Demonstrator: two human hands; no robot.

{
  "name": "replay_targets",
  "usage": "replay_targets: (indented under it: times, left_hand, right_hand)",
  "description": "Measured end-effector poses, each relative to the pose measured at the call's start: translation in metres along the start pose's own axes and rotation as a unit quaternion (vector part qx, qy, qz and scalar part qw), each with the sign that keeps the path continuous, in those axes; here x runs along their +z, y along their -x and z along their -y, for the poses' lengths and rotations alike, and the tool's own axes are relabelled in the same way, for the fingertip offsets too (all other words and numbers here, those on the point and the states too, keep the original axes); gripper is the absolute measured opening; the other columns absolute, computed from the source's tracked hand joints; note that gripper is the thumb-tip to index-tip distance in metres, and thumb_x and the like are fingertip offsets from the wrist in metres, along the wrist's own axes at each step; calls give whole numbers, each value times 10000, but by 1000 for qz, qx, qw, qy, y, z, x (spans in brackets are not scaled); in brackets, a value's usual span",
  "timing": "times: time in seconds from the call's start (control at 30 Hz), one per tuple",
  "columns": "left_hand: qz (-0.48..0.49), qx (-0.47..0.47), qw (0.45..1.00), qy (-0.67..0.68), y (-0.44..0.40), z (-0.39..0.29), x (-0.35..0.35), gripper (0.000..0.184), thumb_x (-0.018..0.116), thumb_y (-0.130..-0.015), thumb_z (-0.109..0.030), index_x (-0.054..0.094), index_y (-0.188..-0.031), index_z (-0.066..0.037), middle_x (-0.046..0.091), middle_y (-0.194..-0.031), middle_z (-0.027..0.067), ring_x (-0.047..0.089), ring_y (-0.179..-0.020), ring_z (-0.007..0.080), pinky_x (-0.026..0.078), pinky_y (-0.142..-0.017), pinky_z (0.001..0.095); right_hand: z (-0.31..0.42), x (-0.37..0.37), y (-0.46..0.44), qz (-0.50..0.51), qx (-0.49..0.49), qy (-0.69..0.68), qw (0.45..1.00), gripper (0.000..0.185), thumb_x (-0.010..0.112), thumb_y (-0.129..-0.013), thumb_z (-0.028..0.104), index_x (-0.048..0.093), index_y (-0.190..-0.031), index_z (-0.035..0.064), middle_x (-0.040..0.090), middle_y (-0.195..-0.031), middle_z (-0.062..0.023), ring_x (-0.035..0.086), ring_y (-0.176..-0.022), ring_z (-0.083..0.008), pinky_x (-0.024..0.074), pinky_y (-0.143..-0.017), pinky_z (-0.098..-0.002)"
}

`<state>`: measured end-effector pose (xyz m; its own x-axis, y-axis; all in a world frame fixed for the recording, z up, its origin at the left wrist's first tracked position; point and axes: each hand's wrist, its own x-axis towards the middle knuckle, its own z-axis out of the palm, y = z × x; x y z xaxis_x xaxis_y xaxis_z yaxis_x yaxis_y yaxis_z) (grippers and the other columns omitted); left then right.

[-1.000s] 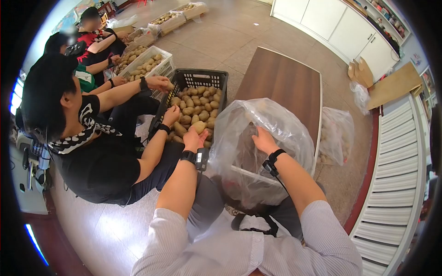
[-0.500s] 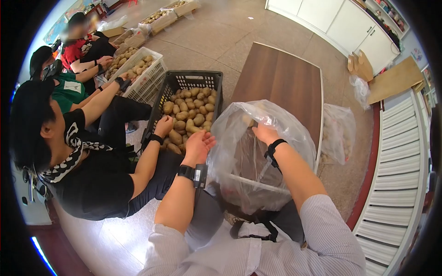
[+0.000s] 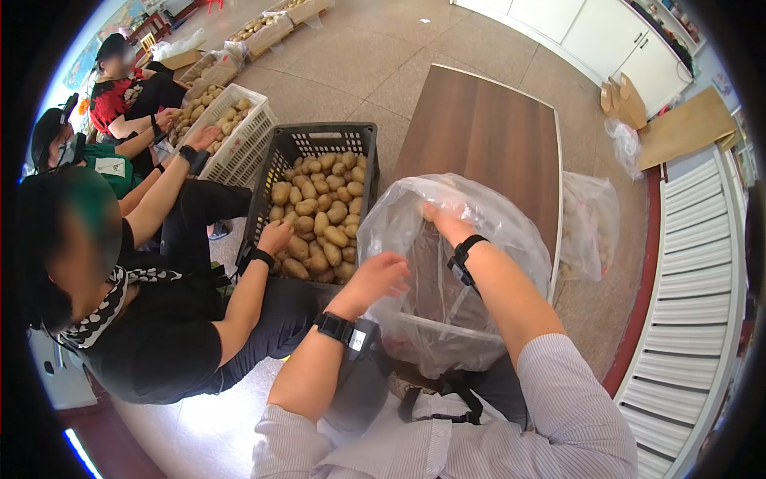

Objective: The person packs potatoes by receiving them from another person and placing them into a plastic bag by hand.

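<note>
My left hand (image 3: 379, 279) is at the left side of a clear plastic bag (image 3: 479, 191), its fingers apart and slightly blurred, with nothing visible in them. Inside the wide mouth of the bag, my right hand (image 3: 449, 221) reaches to the far side. Its fingers are closed near the plastic, and what they hold cannot be made out. The bag stands upright in front of me, its lower part around a pale rim. Left of it is a black crate (image 3: 370, 152) of potatoes (image 3: 319, 211), where a co-worker's hand (image 3: 275, 237) touches the near left potatoes.
A brown wooden board or tabletop (image 3: 483, 124) lies behind the bag, with another filled plastic bag (image 3: 590, 227) to its right. Co-workers sit on the left beside a white crate (image 3: 239, 144) and further boxes of potatoes. A white radiator (image 3: 686, 311) runs along the right.
My left hand has left the potato crate for the bag, and the potato it held earlier no longer shows. My right hand has moved slightly up and left. The nearest co-worker has turned.
</note>
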<state>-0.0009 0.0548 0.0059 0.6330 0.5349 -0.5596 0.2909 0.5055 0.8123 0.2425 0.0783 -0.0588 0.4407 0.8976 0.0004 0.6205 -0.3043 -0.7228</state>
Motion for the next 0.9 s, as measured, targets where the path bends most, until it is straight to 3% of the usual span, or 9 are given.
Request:
replay_targets:
  times: [0.8, 0.9]
  left_hand:
    - [33, -18, 999, -21, 5, 9, 4, 379, 541, -962, -305, 535, -1220, -27, 623, -1100, 81, 640, -895, 177, 531, -750, 315]
    - [32, -20, 999, -33, 7, 9, 7, 380, 539, -961, -305, 533, -1220, -27, 624, -1097, 81, 639, -891, 179, 529, -745, 315]
  right_hand:
    - [4, -2, -12, 68, -75, 124, 987, 469, 675, -805, 311, 602, -1192, 56, 626, -1140, -187, 571, -1096, -343, 440, -951, -405]
    - [13, -4, 4, 97, -113, 118, 982, 491, 629, -820, 362, 595, -1190, 41, 656, -1072, -208, 615, -1013, -363, 466, -910, -443]
